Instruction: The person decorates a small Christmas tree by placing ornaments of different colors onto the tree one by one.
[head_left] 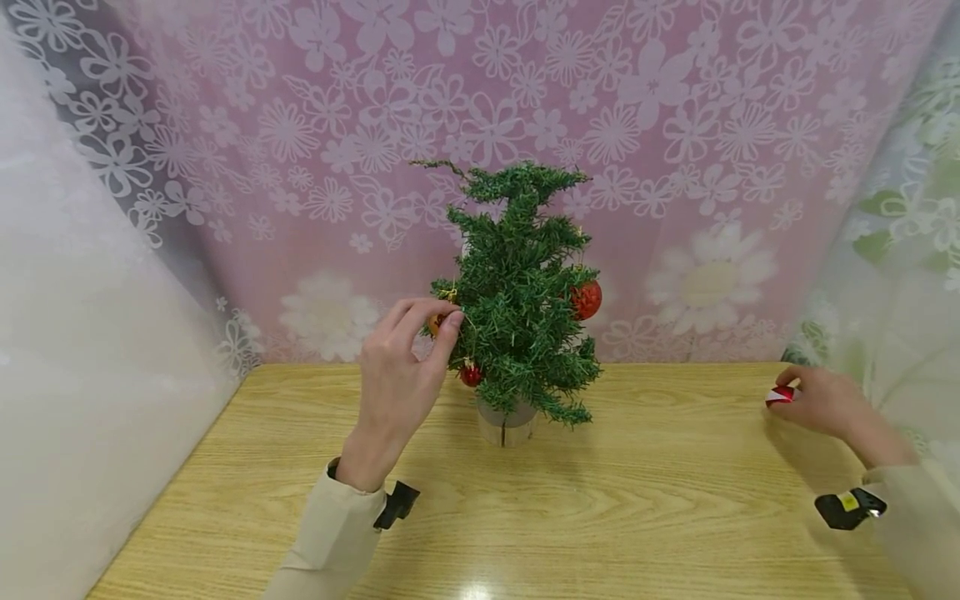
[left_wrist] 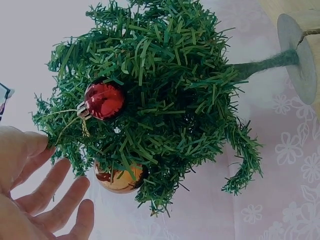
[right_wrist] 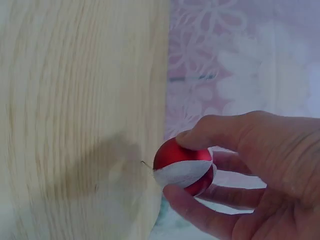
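A small green artificial Christmas tree (head_left: 517,283) stands upright on a round wooden base (head_left: 506,425). My left hand (head_left: 405,358) is at its left side, thumb and forefinger pinching the gold string of a small shiny red bauble (left_wrist: 104,101) beside a branch tip. That bauble (head_left: 470,375) hangs below the fingers. Behind the fingertips is an orange-gold bauble (left_wrist: 120,177), partly covered by needles. A larger red bauble (head_left: 587,300) hangs on the tree's right side. Far right, my right hand (head_left: 825,404) grips a red and white bauble (right_wrist: 182,166) between thumb and fingers, low over the table.
The tree stands on a light wood-grain table (head_left: 660,483). A pink flowered curtain (head_left: 495,100) hangs behind, with pale curtains (head_left: 90,317) at the left and right sides. A thin bare twig-like branch (head_left: 438,164) sticks out from the tree's top left.
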